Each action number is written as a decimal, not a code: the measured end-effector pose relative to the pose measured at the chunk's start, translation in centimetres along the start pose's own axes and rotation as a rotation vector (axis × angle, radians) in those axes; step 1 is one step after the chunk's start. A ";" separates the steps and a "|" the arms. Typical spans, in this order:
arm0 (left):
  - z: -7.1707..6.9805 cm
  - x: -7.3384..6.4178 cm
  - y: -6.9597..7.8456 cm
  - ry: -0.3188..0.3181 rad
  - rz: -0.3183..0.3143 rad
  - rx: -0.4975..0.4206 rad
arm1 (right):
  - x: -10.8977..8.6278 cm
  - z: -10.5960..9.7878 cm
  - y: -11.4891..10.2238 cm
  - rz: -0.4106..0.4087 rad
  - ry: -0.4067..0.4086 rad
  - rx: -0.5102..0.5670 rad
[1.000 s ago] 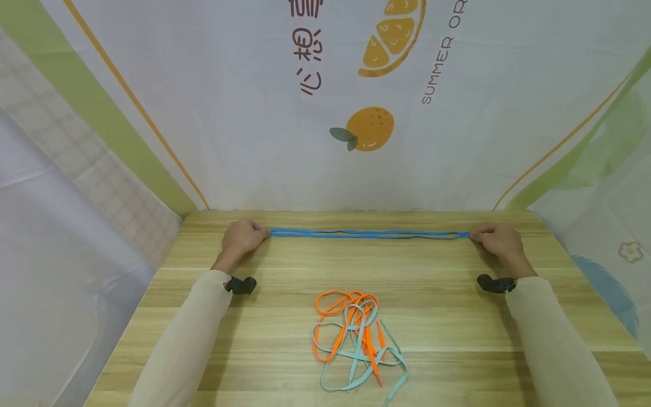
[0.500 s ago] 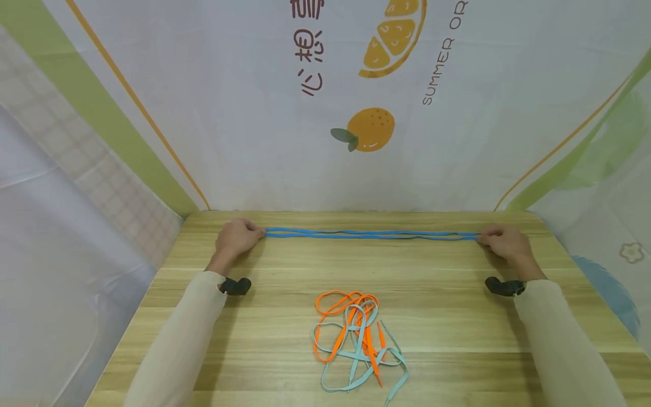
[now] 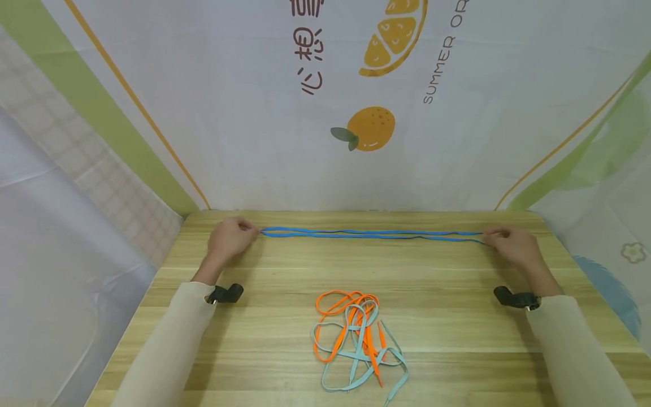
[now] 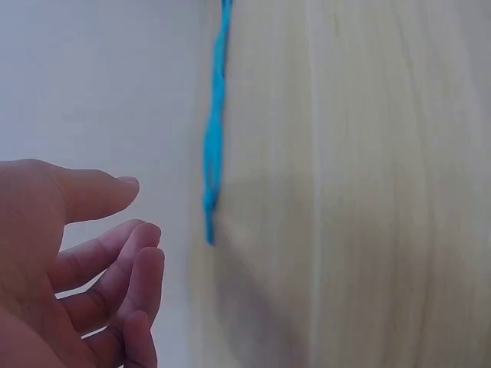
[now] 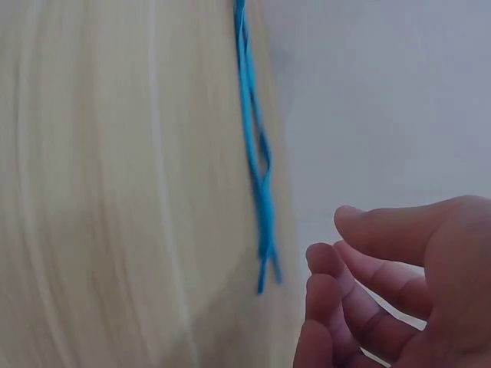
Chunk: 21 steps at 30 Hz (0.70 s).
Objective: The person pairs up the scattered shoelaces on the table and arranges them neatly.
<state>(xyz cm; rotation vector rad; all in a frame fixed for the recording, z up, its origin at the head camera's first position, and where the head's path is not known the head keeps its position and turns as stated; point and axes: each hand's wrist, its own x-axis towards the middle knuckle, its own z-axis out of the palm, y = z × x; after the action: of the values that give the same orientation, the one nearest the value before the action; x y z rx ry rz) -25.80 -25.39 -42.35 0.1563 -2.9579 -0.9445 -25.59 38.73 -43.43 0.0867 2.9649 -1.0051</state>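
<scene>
A blue shoelace (image 3: 356,232) lies doubled in two nearly parallel strands along the far edge of the table. Its right end shows two thin tips in the right wrist view, where the lace (image 5: 265,215) stands apart from the fingers. At its left end sits my left hand (image 3: 229,240); the left wrist view shows that thumb and fingers spread apart, loosely bent, beside the lace (image 4: 217,100) with nothing between them. My right hand (image 3: 516,247) is just beyond the other end, its fingers also loosely bent and holding nothing.
An orange shoelace (image 3: 339,339) and a pale green shoelace (image 3: 333,389) lie tangled together at the front middle of the wooden table (image 3: 264,339). A white printed cloth (image 3: 254,141) hangs behind the far edge.
Both hands slid outward along the blue shoelace, pulling it straighter, then let go of its ends. The hands are now farther apart. The orange and pale green laces have not moved.
</scene>
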 end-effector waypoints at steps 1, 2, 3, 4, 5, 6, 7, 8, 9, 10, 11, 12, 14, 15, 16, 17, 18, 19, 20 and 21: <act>0.0 -0.3 0.3 0.013 0.023 -0.005 | -0.3 0.0 -0.4 -0.014 0.000 0.008; 0.0 -0.6 0.6 0.023 0.046 -0.012 | -0.6 0.1 -0.9 -0.032 0.002 0.014; 0.1 -0.9 0.8 0.035 0.074 -0.022 | -0.8 0.2 -1.3 -0.050 0.006 0.019; 0.2 -1.2 1.2 0.048 0.104 -0.036 | -1.1 0.3 -1.8 -0.068 0.009 0.028; 0.3 -1.5 1.5 0.059 0.135 -0.053 | -1.5 0.5 -2.4 -0.087 0.013 0.031; 0.4 -1.8 1.9 0.065 0.168 -0.070 | -1.8 0.6 -2.9 -0.104 0.013 0.042; 0.5 -2.1 2.3 0.072 0.199 -0.083 | -2.1 0.7 -3.5 -0.120 0.010 0.053; 0.6 -2.5 2.8 0.081 0.225 -0.098 | -2.5 0.9 -4.1 -0.139 0.008 0.060; 0.7 -2.9 3.3 0.087 0.251 -0.112 | -2.8 1.0 -4.7 -0.155 0.006 0.066; 0.7 -3.3 3.8 0.087 0.274 -0.125 | -3.2 1.2 -5.4 -0.171 0.005 0.063; 0.8 -3.7 4.3 0.083 0.295 -0.131 | -3.5 1.4 -6.1 -0.183 0.001 0.068; 0.8 -4.1 4.8 0.075 0.316 -0.138 | -3.9 1.6 -6.8 -0.193 -0.005 0.075; 0.9 -4.8 5.7 0.057 0.350 -0.144 | -4.6 2.0 -8.2 -0.217 -0.008 0.077; 1.0 -5.1 6.1 0.044 0.365 -0.149 | -5.0 2.3 -8.8 -0.229 -0.012 0.081; 1.1 -5.3 6.5 0.032 0.376 -0.150 | -5.2 2.7 -9.4 -0.241 -0.017 0.083; 1.2 -5.6 6.9 0.022 0.387 -0.150 | -5.5 3.0 -10.0 -0.256 -0.021 0.089; 1.4 -5.8 7.3 0.010 0.395 -0.151 | -5.7 3.4 -10.6 -0.275 -0.025 0.088; 1.5 -6.0 7.6 -0.002 0.406 -0.151 | -5.9 3.8 -11.1 -0.295 -0.030 0.084; 1.7 -6.3 8.0 -0.016 0.416 -0.149 | -6.1 4.2 -11.6 -0.316 -0.037 0.080; 1.9 -6.6 8.4 -0.029 0.431 -0.149 | -6.3 4.5 -12.1 -0.336 -0.044 0.075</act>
<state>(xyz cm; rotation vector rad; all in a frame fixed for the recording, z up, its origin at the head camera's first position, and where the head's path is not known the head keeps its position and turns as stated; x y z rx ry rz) -20.10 -16.77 -39.08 -0.4808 -2.7520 -1.0933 -20.04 26.09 -39.54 -0.4410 2.9610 -1.1295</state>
